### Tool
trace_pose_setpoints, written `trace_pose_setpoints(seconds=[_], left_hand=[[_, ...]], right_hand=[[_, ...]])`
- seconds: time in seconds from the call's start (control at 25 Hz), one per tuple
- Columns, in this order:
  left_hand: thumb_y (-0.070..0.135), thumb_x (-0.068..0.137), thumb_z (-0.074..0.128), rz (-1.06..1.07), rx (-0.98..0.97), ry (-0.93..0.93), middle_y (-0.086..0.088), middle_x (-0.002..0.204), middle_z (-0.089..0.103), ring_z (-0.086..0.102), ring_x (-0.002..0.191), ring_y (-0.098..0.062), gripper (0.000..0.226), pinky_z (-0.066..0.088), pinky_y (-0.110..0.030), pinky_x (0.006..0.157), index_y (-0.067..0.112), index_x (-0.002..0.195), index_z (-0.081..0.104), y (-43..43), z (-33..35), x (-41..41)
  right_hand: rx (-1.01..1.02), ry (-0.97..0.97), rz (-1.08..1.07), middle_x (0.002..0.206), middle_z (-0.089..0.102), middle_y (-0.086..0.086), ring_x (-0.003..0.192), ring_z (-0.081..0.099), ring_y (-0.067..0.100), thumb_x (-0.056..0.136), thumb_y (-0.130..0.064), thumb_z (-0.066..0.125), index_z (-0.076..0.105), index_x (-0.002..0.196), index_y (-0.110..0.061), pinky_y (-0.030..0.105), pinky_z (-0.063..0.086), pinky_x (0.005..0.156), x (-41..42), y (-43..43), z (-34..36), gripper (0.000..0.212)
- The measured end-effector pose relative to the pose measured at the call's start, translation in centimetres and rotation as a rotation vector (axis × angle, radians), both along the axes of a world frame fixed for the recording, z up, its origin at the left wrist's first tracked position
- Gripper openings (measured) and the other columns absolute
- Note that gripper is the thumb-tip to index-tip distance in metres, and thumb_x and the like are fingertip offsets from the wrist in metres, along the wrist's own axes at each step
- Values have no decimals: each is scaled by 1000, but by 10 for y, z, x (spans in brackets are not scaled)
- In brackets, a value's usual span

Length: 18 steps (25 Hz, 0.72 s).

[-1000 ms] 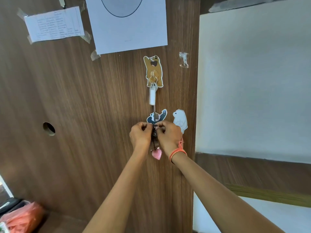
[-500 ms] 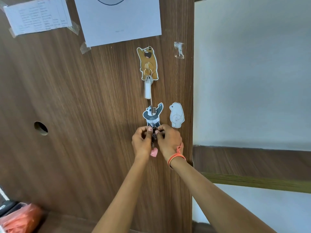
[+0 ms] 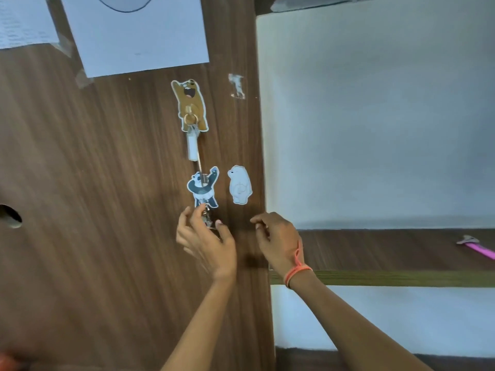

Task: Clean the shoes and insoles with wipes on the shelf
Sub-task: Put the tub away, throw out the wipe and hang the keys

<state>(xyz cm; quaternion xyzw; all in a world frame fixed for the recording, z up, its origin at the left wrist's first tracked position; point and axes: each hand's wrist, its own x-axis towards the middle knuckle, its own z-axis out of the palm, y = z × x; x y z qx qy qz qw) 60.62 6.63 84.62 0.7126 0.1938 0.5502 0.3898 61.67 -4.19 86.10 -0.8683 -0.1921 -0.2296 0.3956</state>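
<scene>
- Wood-grain panel (image 3: 120, 210): metal keychain (image 3: 207, 219) hangs from panda hook (image 3: 202, 187).
- Left hand (image 3: 206, 245): fingers spread loosely beside keychain.
- Right hand (image 3: 276, 242): fingers relaxed, empty.
- Shelf (image 3: 375, 247): right of panel, carrying pink object (image 3: 479, 249).

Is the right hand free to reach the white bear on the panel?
Likely yes: the right hand hangs empty just below and right of the white bear, with only bare panel between them.
</scene>
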Motion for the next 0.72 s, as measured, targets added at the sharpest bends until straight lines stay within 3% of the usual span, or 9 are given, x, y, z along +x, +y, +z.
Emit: trace_pose_setpoints(seconds=[0.16,0.28,0.4,0.56,0.72], left_hand=[[21,80,45,-106,368,-50,-7,132,37,35,119,-28,33,28,-41,98,22,112,51,-66,-23,8],[18,82,41,-240,459,25,-5,130,45,35,119,-24,28,39,-43,95,26,107,53,-120,-31,18],[8,77,52,-349,507,84,-9,121,58,36,117,-22,27,46,-44,90,21,98,63,-160,-33,31],[4,75,59,-449,547,140,-6,113,62,38,114,-21,22,48,-37,86,17,91,67,-194,-36,39],[-3,73,68,-475,575,218,-6,106,65,56,107,-31,23,42,-25,85,15,88,70,-218,-40,41]], right_hand=[[12,7,-178,110,66,-3,94,64,19,91,-11,49,68,106,-20,24,46,72,11,-70,-8,26],[-16,-11,-327,113,64,-1,104,59,19,91,-8,49,69,106,-19,29,50,75,20,-129,-7,27],[-113,20,-513,121,59,4,118,47,24,89,-3,49,69,108,-18,33,48,80,33,-194,-7,31],[-318,260,-746,142,41,6,138,24,28,90,-8,48,58,124,-20,47,34,103,50,-274,-15,38],[-398,554,-794,147,34,14,141,19,34,96,-24,42,48,133,-22,51,29,107,65,-327,-31,37]])
